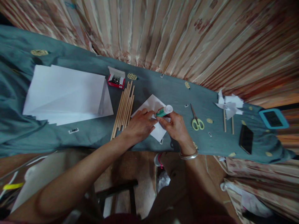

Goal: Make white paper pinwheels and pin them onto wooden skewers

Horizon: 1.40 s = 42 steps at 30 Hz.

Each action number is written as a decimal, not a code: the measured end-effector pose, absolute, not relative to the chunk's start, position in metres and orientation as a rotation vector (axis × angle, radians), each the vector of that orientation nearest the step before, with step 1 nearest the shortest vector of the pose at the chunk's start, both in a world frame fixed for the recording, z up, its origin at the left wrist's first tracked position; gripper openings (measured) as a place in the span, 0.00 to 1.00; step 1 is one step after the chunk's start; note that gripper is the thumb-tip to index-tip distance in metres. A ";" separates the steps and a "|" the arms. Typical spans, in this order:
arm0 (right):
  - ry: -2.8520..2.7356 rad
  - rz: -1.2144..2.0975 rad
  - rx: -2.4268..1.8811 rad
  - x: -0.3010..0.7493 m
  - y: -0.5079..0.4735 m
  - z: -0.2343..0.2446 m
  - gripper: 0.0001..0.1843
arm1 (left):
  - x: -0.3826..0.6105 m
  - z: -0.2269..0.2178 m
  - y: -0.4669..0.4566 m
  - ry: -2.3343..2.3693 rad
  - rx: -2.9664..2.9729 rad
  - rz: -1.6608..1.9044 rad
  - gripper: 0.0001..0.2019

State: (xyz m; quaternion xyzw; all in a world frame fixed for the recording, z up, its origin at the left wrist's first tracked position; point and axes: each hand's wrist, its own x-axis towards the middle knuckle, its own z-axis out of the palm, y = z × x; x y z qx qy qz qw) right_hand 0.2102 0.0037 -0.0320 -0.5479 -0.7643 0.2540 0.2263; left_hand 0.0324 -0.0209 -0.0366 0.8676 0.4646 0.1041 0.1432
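My right hand point(174, 126) is closed around a green and white glue stick point(164, 111), whose tip points left onto a small white paper square point(153, 105). My left hand point(139, 123) lies on the left part of that paper with fingers curled, pressing it to the blue-grey tablecloth point(93, 137). A silver bangle point(188, 156) circles my right wrist.
A bundle of wooden sticks point(123, 109) lies left of the paper. Further left is a stack of white sheets point(65, 93) and a small red box point(116, 80). Green-handled scissors point(196, 121), white paper pinwheels on sticks point(229, 107), a black phone point(246, 139) and a teal-framed device point(273, 119) lie to the right.
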 end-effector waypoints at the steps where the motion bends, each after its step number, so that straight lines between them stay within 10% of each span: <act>1: -2.108 0.698 -1.509 0.211 0.004 -0.032 0.10 | 0.032 -0.037 -0.021 1.334 2.501 0.297 0.13; 42: -2.078 0.636 -1.524 0.205 0.003 -0.038 0.09 | 0.033 -0.037 -0.021 1.334 2.493 0.303 0.14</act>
